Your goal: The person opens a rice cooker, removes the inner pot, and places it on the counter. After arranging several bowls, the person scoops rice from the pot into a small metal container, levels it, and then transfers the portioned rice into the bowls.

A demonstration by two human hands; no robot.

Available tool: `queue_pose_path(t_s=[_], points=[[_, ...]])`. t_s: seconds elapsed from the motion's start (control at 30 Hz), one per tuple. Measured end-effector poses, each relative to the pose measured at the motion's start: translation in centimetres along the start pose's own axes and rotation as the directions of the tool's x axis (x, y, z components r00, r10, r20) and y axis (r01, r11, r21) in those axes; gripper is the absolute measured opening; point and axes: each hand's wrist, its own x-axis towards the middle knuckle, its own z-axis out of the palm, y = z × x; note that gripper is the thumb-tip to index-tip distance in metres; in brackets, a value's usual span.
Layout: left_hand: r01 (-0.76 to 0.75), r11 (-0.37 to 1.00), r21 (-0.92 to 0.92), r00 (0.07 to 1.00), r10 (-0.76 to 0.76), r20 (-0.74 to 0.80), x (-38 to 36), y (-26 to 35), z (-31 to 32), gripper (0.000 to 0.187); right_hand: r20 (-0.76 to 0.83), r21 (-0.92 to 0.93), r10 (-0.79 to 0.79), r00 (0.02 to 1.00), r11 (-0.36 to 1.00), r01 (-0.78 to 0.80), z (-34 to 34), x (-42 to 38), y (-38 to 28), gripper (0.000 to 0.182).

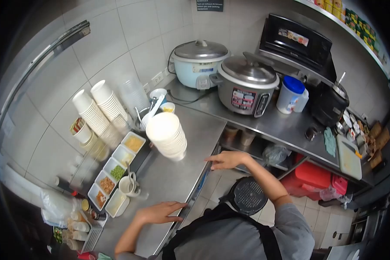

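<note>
Right grip (224,160) by counter (173,180), "exhaust & blower" on wall sign (210,5)

Grey shirt (223,242), its right sleeve (293,225) short and ending near the elbow; worn over it, broad black straps (269,243), one toward each side of the torso; bare left hand (161,212), bare right hand (225,160).
</note>
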Motion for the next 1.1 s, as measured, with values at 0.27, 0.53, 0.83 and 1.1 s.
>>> queue_pose_path(t_s=[0.27, 0.53, 0.83, 1.1], points=[[-0.110, 0.992, 0.063, 0.976, 0.120, -0.182, 6.0, -3.1, -22.8, 0.041, -0.228, -0.458, -0.090, 0.969, 0.889, -0.025, -21.9, 9.3, 6.9, 0.052], [0.124, 0.986, 0.107, 0.611, 0.009, -0.792, 21.0, -16.4, -43.1, 0.033, -0.550, -0.632, 0.168, 0.818, 0.555, -0.540, -44.5, 23.6, 21.5, 0.030], [0.272, 0.899, -0.344, 0.461, -0.435, -0.773, 41.5, -40.5, -55.2, 0.034, -0.607, -0.497, 0.186, 0.773, 0.670, -0.551, -57.3, 33.9, 38.2, 0.029], [-0.212, 0.436, -0.875, 0.103, -0.880, -0.463, 46.5, -49.3, -63.2, 0.030, -0.636, -0.466, 0.031, 0.771, 0.781, -0.416, -57.8, 35.1, 41.1, 0.037]])
